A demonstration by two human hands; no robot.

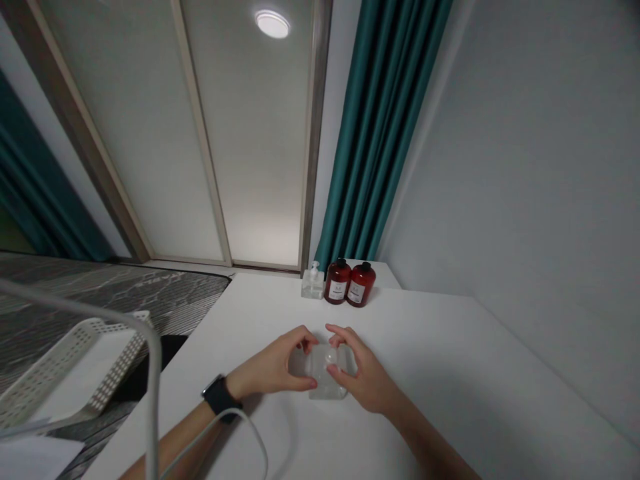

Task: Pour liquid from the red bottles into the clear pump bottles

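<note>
A clear square bottle [327, 388] stands on the white table [425, 373] in front of me. My left hand [290, 360] curves about its left side, thumb at the near edge and fingers at the far edge. From the right, my right hand [357, 370] closes around the bottle's round top, with the thumb in front and the bent fingers behind. No pump shows on this bottle. Farther back on the table is a second clear square bottle [313, 285] with a white pump. Beside it are two reddish-brown bottles [337, 283] with black caps and white labels.
A white perforated basket [93, 390] lies low to the left, beyond the table edge. A pale curved tube [154, 380] and a white cable [250, 423] cross the lower left. Green curtains [380, 133] and a grey wall [540, 167] stand behind and to the right.
</note>
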